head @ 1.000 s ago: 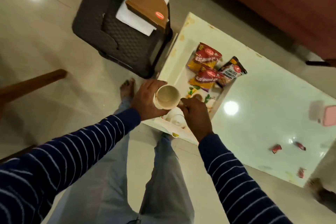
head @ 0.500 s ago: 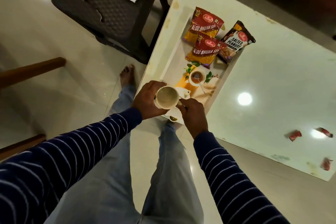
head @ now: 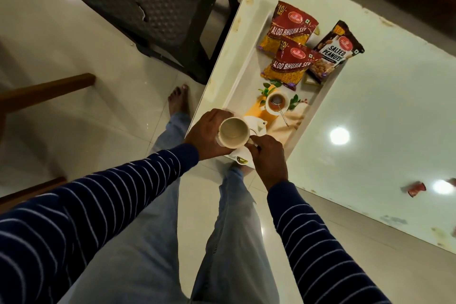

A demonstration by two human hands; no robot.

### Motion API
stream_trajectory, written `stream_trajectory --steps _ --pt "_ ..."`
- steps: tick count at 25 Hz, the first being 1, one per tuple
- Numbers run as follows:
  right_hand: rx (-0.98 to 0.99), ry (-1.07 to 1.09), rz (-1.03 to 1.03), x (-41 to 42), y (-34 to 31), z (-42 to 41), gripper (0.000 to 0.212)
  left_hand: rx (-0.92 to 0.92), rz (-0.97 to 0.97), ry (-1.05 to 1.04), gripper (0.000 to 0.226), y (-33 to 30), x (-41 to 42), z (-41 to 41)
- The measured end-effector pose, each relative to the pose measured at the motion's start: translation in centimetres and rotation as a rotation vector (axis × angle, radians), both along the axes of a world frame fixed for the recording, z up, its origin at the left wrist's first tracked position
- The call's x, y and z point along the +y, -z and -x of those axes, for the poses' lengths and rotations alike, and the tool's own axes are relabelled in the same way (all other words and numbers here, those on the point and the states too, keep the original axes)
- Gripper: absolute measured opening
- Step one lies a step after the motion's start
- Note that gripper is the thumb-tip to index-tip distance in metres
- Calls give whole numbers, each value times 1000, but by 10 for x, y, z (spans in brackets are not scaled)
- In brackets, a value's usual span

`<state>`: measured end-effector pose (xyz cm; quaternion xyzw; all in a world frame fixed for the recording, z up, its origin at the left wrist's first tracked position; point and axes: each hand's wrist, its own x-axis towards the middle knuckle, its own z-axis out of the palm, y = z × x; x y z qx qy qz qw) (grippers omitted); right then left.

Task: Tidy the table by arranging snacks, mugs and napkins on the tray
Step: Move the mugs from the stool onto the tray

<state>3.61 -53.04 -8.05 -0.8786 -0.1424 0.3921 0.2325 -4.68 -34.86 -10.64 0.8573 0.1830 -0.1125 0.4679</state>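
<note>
Over the near end of the tray [head: 243, 81] we hold the cream mug [head: 233, 133]: left hand [head: 206, 134] curled round its side, right hand [head: 267, 159] pinching its handle. Farther along lie two "Aloo Bhujia Sev" packets [head: 288, 29] and "Salted Peanuts" [head: 333, 53].

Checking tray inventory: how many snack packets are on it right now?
3. Two Aloo Bhujia Sev packets overlap at the tray's far end; the Salted Peanuts packet lies to their right. None seem hidden.
</note>
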Motion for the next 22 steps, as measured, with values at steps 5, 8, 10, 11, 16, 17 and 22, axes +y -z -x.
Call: stream_trajectory --steps 5,8,10,11,16,17,22 --pt "61 43 38 -8 -17 -13 48 27 4 108 107 -2 18 -2" --pt "-25 81 117 -8 -34 -32 68 29 -36 80 105 -11 52 3" --pt "-61 103 126 3 -44 -51 71 0 -75 40 92 -15 81 -1" --pt "-76 104 116 14 -50 -62 70 -1 -115 15 87 -18 99 -7" --pt "-202 9 -34 113 -71 -117 55 -113 -116 -234 59 -31 206 -52" --pt "-235 -31 -54 137 -72 -129 51 -156 -122 -290 57 -33 229 -64" --pt "-351 -163 -192 277 -72 -185 35 -293 -94 -516 64 -44 345 -130"
